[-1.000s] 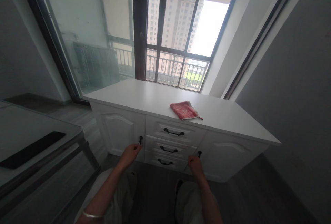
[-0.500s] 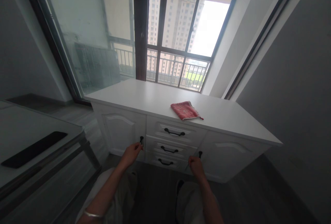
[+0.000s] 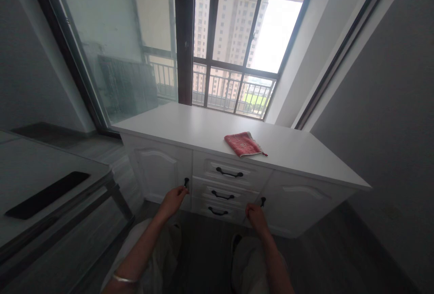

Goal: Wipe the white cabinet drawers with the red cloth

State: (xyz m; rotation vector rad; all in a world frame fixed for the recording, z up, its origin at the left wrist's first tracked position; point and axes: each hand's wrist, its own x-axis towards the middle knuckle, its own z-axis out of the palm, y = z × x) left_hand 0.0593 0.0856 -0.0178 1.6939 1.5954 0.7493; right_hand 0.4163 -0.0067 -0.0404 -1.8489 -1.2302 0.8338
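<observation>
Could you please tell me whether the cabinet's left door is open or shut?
It looks shut: the left door lies flush with the top drawer, no wide gap showing, with the left hand at its black handle.

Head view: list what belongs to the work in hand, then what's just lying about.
Belongs to the work:
White cabinet
Left door handle, left hand at its lower end
Right door handle, right hand close by, grip unclear

Just lying about:
Red cloth, on the cabinet top
Dark strip, on or set into the table at left
</observation>
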